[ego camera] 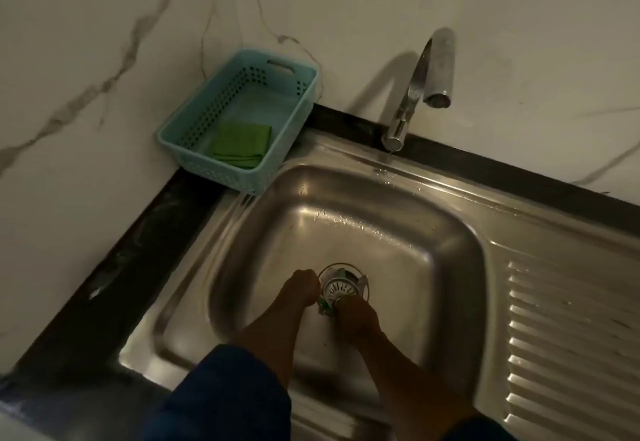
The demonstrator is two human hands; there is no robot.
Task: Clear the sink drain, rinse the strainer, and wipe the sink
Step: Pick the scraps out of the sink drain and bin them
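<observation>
Both hands are down in the smooth, rounded-square bowl of the brushed stainless-steel sink (277, 215), whose floor shines wet beyond the fingers. Between the hands sits the round perforated metal strainer (341, 290), a shallow slotted cup tilted up out of the circular drain opening (360, 276) just beyond it. The right hand (353, 316) pinches the strainer's near rim with curled fingertips. The left hand (301, 288) is balled tight, its knuckles against the strainer's left edge; whether it grips anything cannot be told. A small green scrap (323, 305) shows in the gap between the two hands. A dark blue sleeve (225, 388) covers the left forearm.

To the right of the right hand runs the sink's ridged draining board (571, 336). Beyond the hands stands a curved chrome tap (433, 66) against the veined white marble wall (104, 24). Well beyond the left hand, a pale teal perforated plastic basket (166, 135) sits on the dark glossy bench (104, 267) and holds a folded green cloth (242, 146).
</observation>
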